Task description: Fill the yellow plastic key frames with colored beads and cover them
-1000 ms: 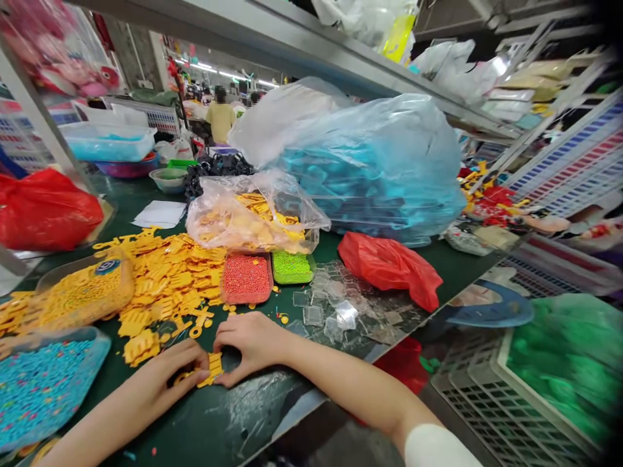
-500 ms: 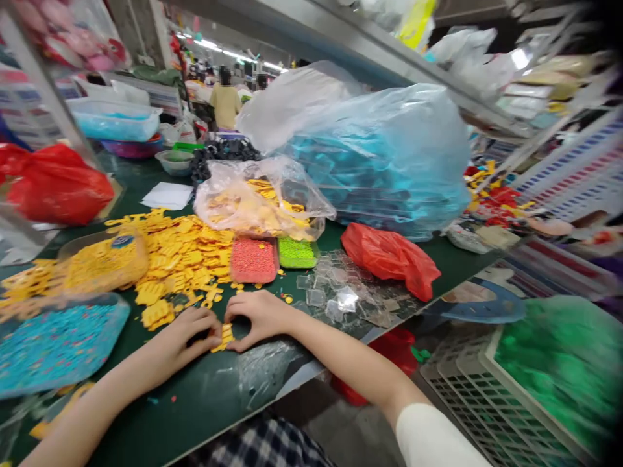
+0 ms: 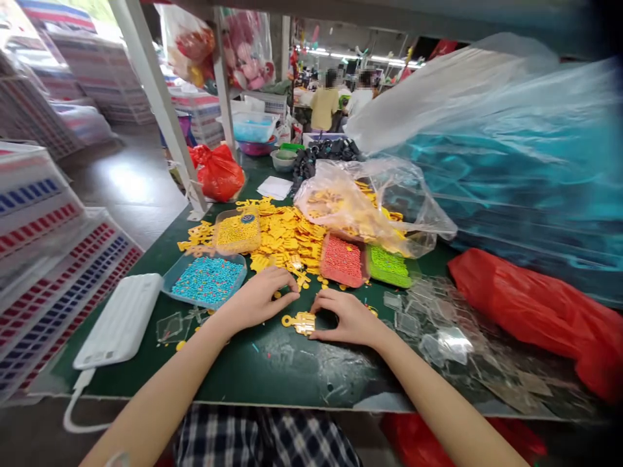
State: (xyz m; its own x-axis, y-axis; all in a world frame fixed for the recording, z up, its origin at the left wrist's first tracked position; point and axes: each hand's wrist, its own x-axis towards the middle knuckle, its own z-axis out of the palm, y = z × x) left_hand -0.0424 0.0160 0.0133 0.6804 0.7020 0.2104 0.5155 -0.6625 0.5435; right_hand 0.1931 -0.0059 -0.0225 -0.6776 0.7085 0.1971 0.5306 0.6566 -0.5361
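Observation:
My right hand [image 3: 345, 318] grips a small yellow plastic piece [image 3: 304, 323] by its right end, between thumb and fingers. The piece lies low over the green tabletop, with a ring at its left end. Above and left of it is my left hand [image 3: 265, 295], its thumb and fingertips drawn together; whether anything is between them is hidden. Just beyond that hand spreads a heap of matching yellow pieces [image 3: 287, 237]. A tray of blue beads [image 3: 207, 279] stands left of my left hand. Trays of red beads [image 3: 342, 259] and green beads [image 3: 388, 264] stand beyond my right hand.
A yellow-bead tray [image 3: 238, 232] sits at the heap's left. Clear plastic squares [image 3: 433, 318] and a red bag [image 3: 530, 311] lie to the right, before a large bag of blue items [image 3: 535, 181]. A white power bank [image 3: 119, 321] rests at the left edge. People sit far back.
The view has swung left and levelled. My left hand has come away from the yellow piece, towards the heap, while my right hand keeps hold of it.

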